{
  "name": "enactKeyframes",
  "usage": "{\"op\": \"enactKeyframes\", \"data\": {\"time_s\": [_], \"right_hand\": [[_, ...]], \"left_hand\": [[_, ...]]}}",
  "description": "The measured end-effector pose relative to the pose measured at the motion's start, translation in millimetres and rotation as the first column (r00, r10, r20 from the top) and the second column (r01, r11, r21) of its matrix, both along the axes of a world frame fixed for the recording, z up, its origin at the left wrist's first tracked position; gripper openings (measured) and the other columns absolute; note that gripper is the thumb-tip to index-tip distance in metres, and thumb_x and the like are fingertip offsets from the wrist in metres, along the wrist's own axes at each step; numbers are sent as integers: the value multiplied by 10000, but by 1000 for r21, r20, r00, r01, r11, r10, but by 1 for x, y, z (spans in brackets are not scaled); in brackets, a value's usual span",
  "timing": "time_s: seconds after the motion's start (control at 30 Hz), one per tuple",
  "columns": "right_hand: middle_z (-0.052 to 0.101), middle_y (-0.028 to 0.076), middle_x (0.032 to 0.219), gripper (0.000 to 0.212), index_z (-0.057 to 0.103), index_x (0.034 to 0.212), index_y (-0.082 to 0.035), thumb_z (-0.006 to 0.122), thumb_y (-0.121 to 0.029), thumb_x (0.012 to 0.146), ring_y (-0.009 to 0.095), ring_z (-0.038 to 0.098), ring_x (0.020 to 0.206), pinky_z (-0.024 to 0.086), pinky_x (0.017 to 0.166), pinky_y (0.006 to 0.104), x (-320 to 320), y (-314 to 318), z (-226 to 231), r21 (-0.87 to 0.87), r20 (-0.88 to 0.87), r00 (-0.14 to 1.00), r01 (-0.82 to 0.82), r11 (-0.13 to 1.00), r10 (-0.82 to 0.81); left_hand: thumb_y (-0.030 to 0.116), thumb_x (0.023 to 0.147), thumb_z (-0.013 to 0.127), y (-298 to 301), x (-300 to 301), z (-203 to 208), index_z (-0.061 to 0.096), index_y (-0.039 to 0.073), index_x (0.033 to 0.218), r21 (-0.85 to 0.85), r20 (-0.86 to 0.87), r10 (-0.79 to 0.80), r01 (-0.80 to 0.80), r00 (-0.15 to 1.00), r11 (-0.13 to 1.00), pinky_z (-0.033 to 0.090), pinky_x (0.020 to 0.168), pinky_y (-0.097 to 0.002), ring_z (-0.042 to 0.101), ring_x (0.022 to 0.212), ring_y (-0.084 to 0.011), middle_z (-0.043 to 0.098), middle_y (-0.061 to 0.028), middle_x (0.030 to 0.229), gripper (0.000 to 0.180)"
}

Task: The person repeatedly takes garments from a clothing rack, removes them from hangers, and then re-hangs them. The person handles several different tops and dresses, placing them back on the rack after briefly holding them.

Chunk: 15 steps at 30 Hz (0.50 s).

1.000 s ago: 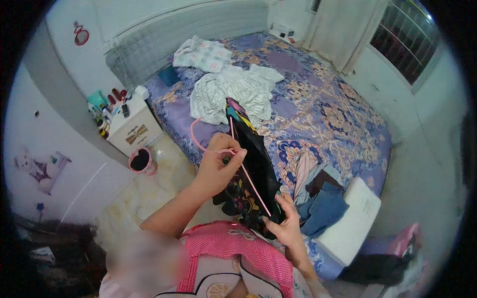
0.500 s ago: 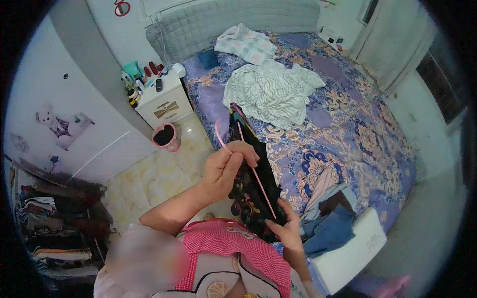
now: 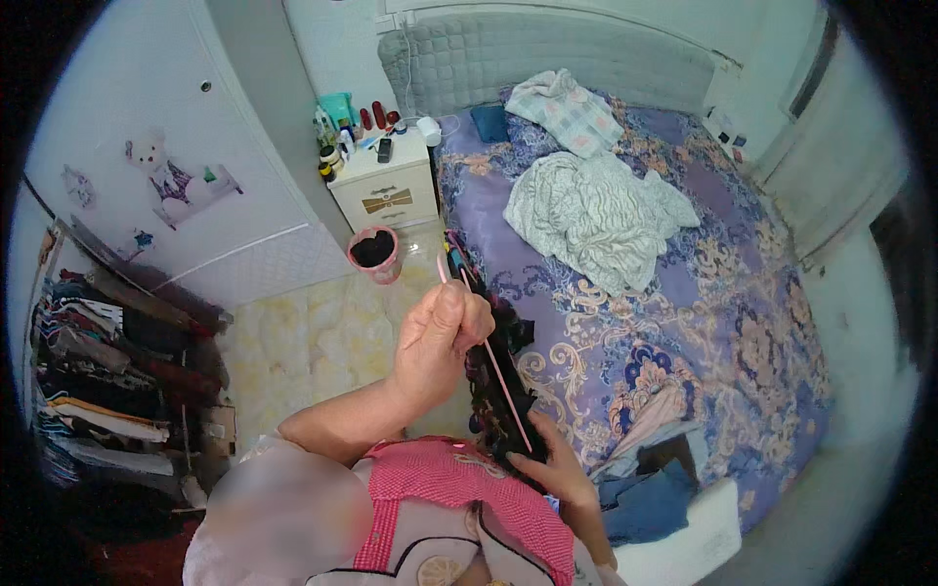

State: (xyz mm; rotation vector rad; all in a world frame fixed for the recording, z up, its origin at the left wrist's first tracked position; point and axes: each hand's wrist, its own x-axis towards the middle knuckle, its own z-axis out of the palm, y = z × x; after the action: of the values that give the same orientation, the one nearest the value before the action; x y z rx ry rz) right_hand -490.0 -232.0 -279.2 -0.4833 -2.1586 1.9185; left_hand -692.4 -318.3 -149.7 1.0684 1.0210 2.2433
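A dark, patterned garment (image 3: 500, 396) hangs from a pink clothes hanger (image 3: 506, 376) in front of me, close by the bed's near side. My left hand (image 3: 442, 327) is closed in a fist round the top of the hanger, near its hook. Lower down, my right hand (image 3: 555, 464) grips the garment's edge by the hanger's near end, thumb on top. Colourful trim shows at the garment's far end. What kind of garment it is, I cannot tell.
The bed (image 3: 723, 322) has a purple floral cover, with a crumpled pale blanket (image 3: 606, 220) on it. Folded clothes (image 3: 650, 498) lie at its near right corner. A pink bin (image 3: 376, 256) stands by the white nightstand (image 3: 386, 190). Clothes on a rack (image 3: 107, 381) fill the left.
The view has shifted, so the room appears further right. My left hand has turned into a tighter fist on the hanger, and the garment now hangs more edge-on.
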Motion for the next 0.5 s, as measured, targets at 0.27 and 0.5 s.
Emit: {"op": "enactKeyframes", "data": {"time_s": [0.27,0.5], "right_hand": [[560,130,904,287,599,970,-22,704,-66,706,275,560,840,443,719,331,-54,-16,26,326,-51,985,175,929,-168],[540,98,911,301,571,1054,-25,670,-84,776,193,534,830,418,717,280,-112,-61,58,237,37,919,-389,890,392]], "left_hand": [[345,975,360,-50,-36,1,380,98,668,-40,38,251,-250,967,967,281,553,-284,291,538,-128,312,9,549,395],[341,968,378,-120,-72,5,376,103,665,8,82,354,-356,932,935,260,526,-282,271,518,-122,308,14,541,384]]}}
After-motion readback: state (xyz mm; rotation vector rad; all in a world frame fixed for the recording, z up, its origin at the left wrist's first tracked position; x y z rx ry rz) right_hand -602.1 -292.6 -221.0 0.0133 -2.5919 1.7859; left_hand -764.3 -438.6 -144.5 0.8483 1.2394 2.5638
